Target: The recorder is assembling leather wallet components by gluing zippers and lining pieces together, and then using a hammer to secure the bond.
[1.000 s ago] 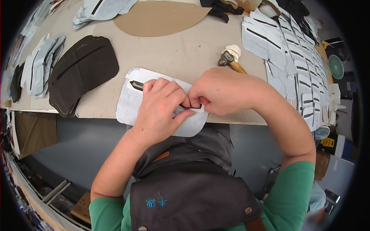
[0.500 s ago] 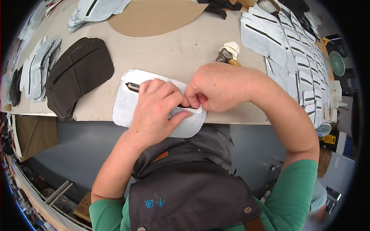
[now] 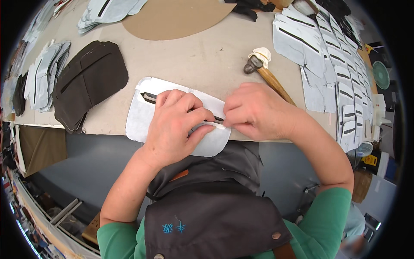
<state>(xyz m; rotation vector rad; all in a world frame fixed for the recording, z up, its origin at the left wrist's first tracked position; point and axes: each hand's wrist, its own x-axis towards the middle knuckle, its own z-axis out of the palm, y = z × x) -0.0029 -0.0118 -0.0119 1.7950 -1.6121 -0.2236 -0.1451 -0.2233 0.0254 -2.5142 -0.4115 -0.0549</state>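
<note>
A pale grey-white panel with rounded corners (image 3: 140, 116) lies at the table's front edge, its near part reaching past the edge. A dark slot with a white border runs slantwise across it. My left hand (image 3: 174, 123) rests over the middle of the panel, thumb and index finger pinching the near border of the slot. At the slot's right end my right hand (image 3: 258, 113) has its fingers closed on the panel's right edge; its fingertips are partly hidden.
Behind my right hand lies a hammer (image 3: 276, 84) with white cloth at its head. Dark panels (image 3: 92, 82) are stacked at left, beside grey-white pieces (image 3: 43, 80). Overlapping rows of slotted white panels (image 3: 297, 41) cover the right side. A tan curved sheet (image 3: 172, 19) lies at the back.
My right hand has shifted right and toward me, along to the slot's right end, uncovering the hammer's handle. My left hand stays in place on the panel.
</note>
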